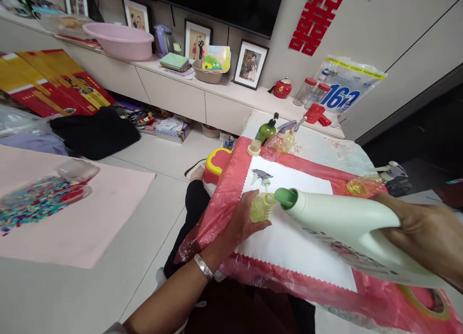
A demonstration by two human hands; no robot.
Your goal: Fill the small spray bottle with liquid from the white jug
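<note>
Steadying small bottle (262, 206), left hand (240, 223); right hand (427, 237) tilting jug (347, 228).

Single head-worn view, looking forward and steeply down from above the seated person's lap; close range on the left hand (243, 223), right hand (427, 233) and table (325, 151). Farther off, floor and wall cabinet (188, 95) recede at upper left; no second view overlaps.
</note>
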